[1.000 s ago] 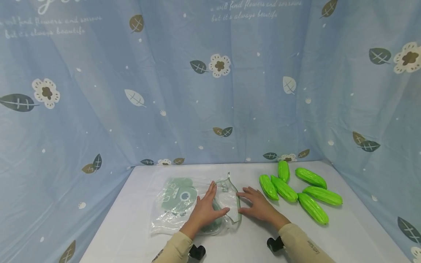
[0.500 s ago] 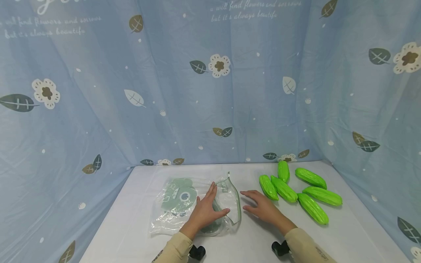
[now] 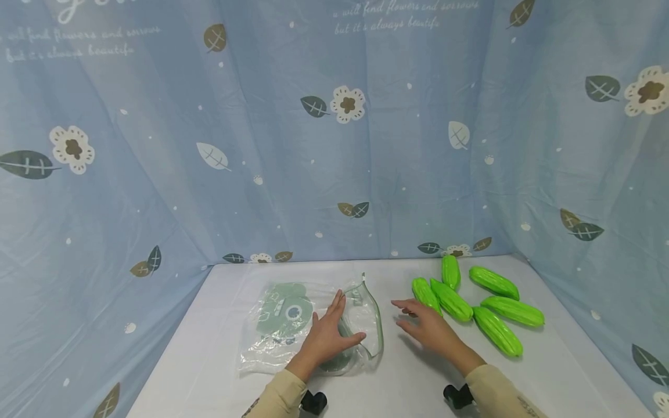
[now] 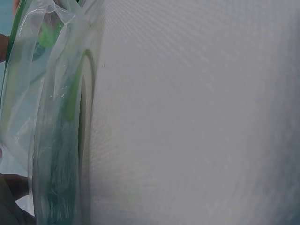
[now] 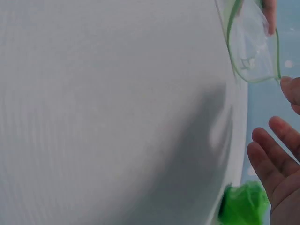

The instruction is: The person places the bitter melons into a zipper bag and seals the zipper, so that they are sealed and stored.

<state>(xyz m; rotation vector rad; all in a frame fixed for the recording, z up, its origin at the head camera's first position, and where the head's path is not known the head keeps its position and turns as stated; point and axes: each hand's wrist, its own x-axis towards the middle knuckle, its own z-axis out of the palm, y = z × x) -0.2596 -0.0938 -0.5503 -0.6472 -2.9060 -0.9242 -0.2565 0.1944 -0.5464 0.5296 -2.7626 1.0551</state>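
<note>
The left hand point(image 3: 325, 339) rests spread across the clear bag point(image 3: 284, 319), fingers extended and thumb held apart without pinching it, while the bag lies flat on the left part of the white table point(image 3: 387, 389), its green rim point(image 3: 380, 325) facing right and its mouth gaping. The right hand point(image 3: 425, 331) holds nothing, its fingers loosely bent and apart from the rim, between the bag and six green gourds point(image 3: 452, 300) grouped on the table's right side; in the head view it partly hides the end of the leftmost gourd.
</note>
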